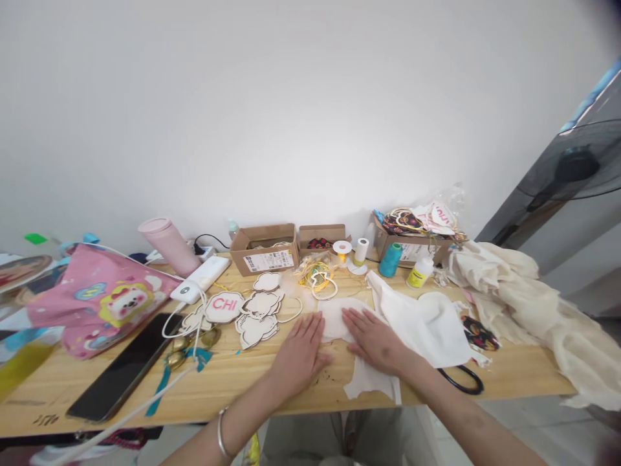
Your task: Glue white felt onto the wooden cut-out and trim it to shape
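My left hand (301, 349) lies flat with its fingers stretched forward, fingertips at the left edge of a small white cloth piece (334, 312). Flat on the right part of that cloth rests my right hand (371, 338), fingers extended. A larger white cloth (422, 323) spreads to the right of my right hand, and a white scrap (372, 382) lies below it near the table edge. Partly under the large cloth, a black loop-shaped handle (463, 380) shows. Just beyond my hands sit a white-edged loop cutout (323, 285) and tangled yellow thread (315, 272).
Wooden cutouts (262, 304), a "CHI" tag (224, 307), brass bells (177, 356) and a phone (126, 366) lie left. Behind stand cardboard boxes (266, 252), a teal thread spool (391, 260) and a glue bottle (420, 272). Cream fabric (528, 304) drapes over the right edge.
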Available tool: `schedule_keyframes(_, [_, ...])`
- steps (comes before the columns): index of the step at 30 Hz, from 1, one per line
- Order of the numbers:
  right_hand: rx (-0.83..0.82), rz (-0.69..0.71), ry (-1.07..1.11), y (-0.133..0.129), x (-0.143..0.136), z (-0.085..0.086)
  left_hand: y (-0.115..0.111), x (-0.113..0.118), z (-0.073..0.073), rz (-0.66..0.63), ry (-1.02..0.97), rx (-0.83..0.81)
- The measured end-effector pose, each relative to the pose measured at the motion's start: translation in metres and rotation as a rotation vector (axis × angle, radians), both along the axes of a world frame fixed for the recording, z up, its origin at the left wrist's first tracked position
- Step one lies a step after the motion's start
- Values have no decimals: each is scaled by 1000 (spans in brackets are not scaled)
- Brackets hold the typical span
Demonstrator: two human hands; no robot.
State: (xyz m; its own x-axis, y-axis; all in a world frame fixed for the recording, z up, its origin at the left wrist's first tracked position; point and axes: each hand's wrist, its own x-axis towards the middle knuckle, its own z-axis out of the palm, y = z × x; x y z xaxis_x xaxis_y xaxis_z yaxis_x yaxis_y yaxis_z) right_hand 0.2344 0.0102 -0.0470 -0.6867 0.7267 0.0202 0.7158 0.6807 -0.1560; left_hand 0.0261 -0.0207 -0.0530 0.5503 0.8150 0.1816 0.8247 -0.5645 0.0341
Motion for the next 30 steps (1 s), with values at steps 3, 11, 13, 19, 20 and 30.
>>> schedule_keyframes(3, [-3,23,40,0,-1,3,-2,0,1,-7,-15,-11])
schedule_keyframes(11, [-10,-164,207,8,8,26,-8,-15,10,95,-142,-50])
schedule_keyframes(13, [25,-191,234,13,-1,39,-6,-13,5,125,-197,-9])
schedule_keyframes(19, [-46,-178,167,20,-37,41,-6,5,-18,145,-228,143])
schedule_keyframes(20, [-51,-183,178,22,-38,38,-6,5,-23,160,-236,172])
schedule_keyframes(30, [-172,-249,594,47,-26,8,-7,-1,-45,167,-378,91])
